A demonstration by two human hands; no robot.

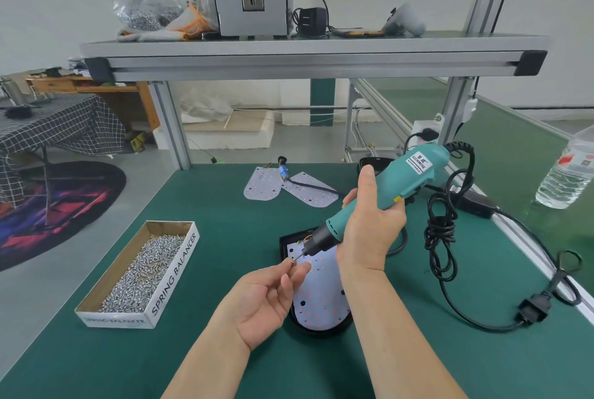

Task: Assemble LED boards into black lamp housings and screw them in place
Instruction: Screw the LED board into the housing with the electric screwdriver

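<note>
The electric screwdriver (405,176) is gripped in the right hand (369,226) and tilted down to the left, so that its bit is met by a screw (293,261) pinched in the fingertips of the left hand (266,299); loading the bit is judged to be the step in hand. Just beneath, an LED board (321,297) is seated in the black lamp housing (284,241) on the tabletop (225,221). A cardboard box of screws (175,273) is kept near on the left. Spare LED boards (310,191) lie farther back; the coiled power cable (439,225) and a water bottle (565,173) are set to the right, clear of the work

Screw (293,261) between left hand (266,299) and screwdriver (379,196)
</note>
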